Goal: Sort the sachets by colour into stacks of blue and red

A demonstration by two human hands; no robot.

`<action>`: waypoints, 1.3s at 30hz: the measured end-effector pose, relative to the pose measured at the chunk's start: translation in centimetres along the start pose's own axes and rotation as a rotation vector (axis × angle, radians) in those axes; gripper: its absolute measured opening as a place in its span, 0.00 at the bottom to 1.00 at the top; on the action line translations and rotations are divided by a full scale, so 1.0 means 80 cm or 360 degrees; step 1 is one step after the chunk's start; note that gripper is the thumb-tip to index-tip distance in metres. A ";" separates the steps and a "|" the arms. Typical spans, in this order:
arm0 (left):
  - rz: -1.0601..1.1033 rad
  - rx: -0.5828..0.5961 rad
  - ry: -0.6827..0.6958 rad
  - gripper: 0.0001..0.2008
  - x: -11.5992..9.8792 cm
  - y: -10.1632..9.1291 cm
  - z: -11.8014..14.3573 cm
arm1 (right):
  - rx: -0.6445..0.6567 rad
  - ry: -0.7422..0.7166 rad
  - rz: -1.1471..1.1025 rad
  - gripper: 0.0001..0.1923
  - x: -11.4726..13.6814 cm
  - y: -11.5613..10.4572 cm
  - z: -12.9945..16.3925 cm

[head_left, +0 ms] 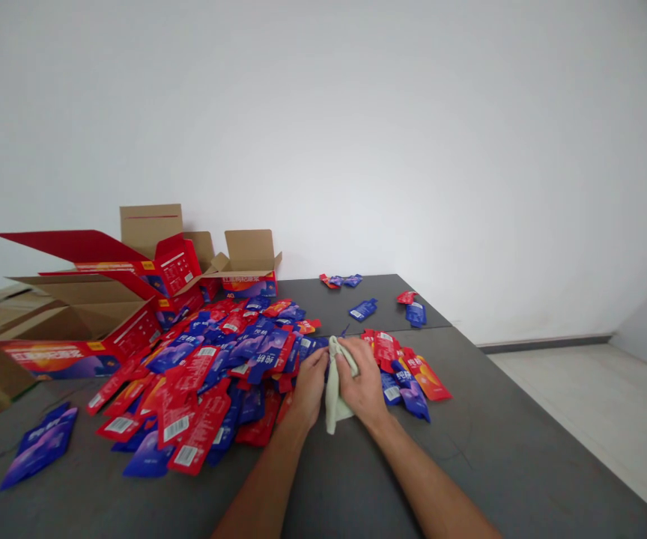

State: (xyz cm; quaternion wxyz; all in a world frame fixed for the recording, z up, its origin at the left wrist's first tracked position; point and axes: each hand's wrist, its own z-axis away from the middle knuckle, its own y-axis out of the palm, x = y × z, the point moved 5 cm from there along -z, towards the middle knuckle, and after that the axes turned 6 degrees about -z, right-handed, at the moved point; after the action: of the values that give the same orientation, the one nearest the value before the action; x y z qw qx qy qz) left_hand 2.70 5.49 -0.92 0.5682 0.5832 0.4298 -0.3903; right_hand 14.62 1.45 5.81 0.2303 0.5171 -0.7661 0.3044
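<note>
A pale green cloth [332,397] is bunched in my right hand [362,380], its loose end hanging down between the two hands. My left hand [309,383] is closed right beside it, thumb and fingers pressed together. A bit of blue shows near the left fingertips, but what they pinch is mostly hidden. To the left lies a large heap of red and blue spouted pouches [194,374], reaching up to my left hand. Past my right hand sits a smaller group with a red-orange pouch [425,374] and a blue pouch [412,391].
Open red cardboard boxes [126,340] stand at the left, with a smaller box [249,284] behind the heap. Single pouches lie apart: one at the front left [43,447], a few toward the back [363,310]. The dark table [503,442] ends along a slanting right edge.
</note>
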 end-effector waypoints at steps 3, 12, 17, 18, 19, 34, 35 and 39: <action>0.0331 -0.0110 -0.0135 0.19 0.003 0.007 0.005 | 0.0113 -0.0005 0.0009 0.16 -0.002 0.010 0.004; 0.0464 0.0092 -0.0315 0.17 -0.002 0.013 0.009 | -0.0028 0.0050 0.0249 0.16 -0.018 -0.009 -0.008; 0.0345 0.0171 -0.0302 0.19 -0.004 0.023 0.014 | -0.0106 0.0158 0.0365 0.17 -0.031 -0.022 -0.016; 0.0328 0.0175 -0.0272 0.19 -0.006 0.023 0.013 | -0.0060 0.0160 0.0366 0.17 -0.032 -0.019 -0.015; 0.0314 0.0175 -0.0233 0.20 -0.008 0.022 0.012 | -0.0003 0.0162 0.0365 0.16 -0.032 -0.014 -0.013; -0.1094 -0.0212 0.0418 0.26 -0.007 0.010 -0.059 | 0.0344 0.0605 0.0832 0.12 -0.059 -0.029 -0.015; -0.1196 -0.0229 0.0443 0.26 -0.006 0.012 -0.065 | 0.0332 0.0641 0.0865 0.13 -0.064 -0.036 -0.019; -0.1601 -0.0290 0.0552 0.24 -0.001 0.026 -0.086 | 0.0236 0.0785 0.0983 0.17 -0.087 -0.061 -0.028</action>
State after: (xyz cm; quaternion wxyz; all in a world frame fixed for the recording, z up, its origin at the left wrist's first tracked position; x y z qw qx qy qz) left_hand 4.40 12.38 0.16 0.2802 0.3096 0.7756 -0.4734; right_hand 21.72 6.17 3.85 0.2670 0.1890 -0.7832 0.5287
